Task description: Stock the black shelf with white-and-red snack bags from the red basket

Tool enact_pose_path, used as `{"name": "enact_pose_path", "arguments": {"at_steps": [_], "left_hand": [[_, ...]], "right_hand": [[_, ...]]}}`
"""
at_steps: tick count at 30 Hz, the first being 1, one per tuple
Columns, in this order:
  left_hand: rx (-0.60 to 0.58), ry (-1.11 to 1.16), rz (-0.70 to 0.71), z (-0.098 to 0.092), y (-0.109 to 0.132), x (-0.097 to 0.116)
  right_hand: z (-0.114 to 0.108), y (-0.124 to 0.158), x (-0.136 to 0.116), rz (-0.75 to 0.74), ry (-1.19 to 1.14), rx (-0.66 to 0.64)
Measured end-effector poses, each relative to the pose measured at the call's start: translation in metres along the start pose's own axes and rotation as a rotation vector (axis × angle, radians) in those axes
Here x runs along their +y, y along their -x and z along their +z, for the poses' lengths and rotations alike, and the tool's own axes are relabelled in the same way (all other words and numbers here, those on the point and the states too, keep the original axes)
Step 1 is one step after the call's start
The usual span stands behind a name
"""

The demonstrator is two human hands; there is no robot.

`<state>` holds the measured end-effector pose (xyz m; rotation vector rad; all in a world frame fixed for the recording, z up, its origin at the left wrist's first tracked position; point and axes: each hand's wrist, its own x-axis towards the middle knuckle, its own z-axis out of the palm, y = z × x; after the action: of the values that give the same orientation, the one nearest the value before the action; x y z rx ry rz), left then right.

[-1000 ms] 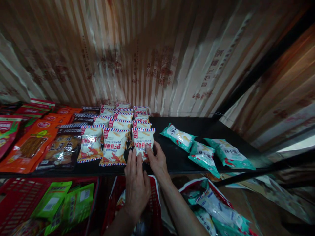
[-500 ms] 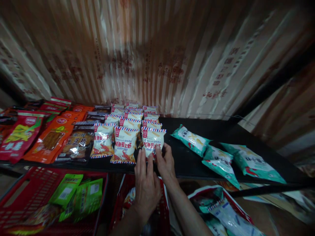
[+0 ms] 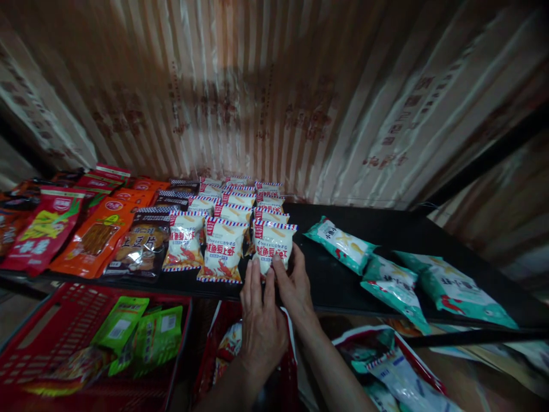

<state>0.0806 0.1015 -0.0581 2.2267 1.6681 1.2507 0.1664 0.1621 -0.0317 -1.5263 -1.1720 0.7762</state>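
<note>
Packets in teal [image 3: 346,247] lie right of the white bag [image 3: 271,243] that the right hand [image 3: 297,289] pinches and the left hand [image 3: 265,329] touches, fingers straight; red basket [image 3: 211,337] below.

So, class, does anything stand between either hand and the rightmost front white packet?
Nothing visible does. The right hand has its thumb on the front of the white packet; the left hand has its fingertips at its lower edge. The nearest green packet lies apart, to the right.

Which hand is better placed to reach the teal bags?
Likely the right hand: it is at the right edge of the rightmost front white bag, nearer the teal bags. The left hand sits farther from them.
</note>
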Motion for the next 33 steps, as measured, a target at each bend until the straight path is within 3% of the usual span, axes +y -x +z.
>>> {"name": "enact_pose_path", "arguments": {"at_steps": [10,25,33], "left_hand": [[0.023,0.023,0.036,0.007,-0.001,-0.001],[0.032,-0.031,0.028,0.004,0.000,-0.001],[0.042,-0.023,0.078,0.000,0.005,-0.002]], "right_hand": [[-0.003,0.001,-0.002,0.003,-0.016,-0.063],[-0.009,0.000,-0.008,-0.018,-0.037,0.007],[-0.010,-0.002,0.004,-0.039,-0.070,0.028]]}}
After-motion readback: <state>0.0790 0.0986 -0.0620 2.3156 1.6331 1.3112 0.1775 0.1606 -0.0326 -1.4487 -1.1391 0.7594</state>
